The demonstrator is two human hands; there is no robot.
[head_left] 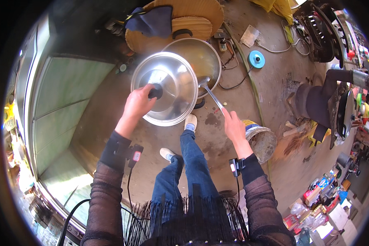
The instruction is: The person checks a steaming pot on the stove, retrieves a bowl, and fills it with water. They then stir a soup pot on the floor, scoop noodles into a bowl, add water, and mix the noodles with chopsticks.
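Note:
My left hand (pixel 139 103) grips the black knob of a shiny metal pot lid (pixel 175 107), held over the left part of a wide metal pan (pixel 200 50). The pan has black side handles and holds a yellowish liquid. My right hand (pixel 234 126) is closed around the handle of a metal ladle or spatula (pixel 213 97), whose head rests at the pan's near right part, beside the lid's edge. What lies under the lid is hidden. Behind the pan stands a round woven or wooden board (pixel 193 26) with a dark blue cloth (pixel 156 21) on it.
A dirty bucket (pixel 263 143) stands right of my right hand. A green hose (pixel 249 73) and cables cross the floor near a turquoise disc (pixel 256 59). Farther right is a dark stove (pixel 313 98) with a pipe. Green-tinted panels (pixel 61 92) stand at the left; boxes and packages lie lower right.

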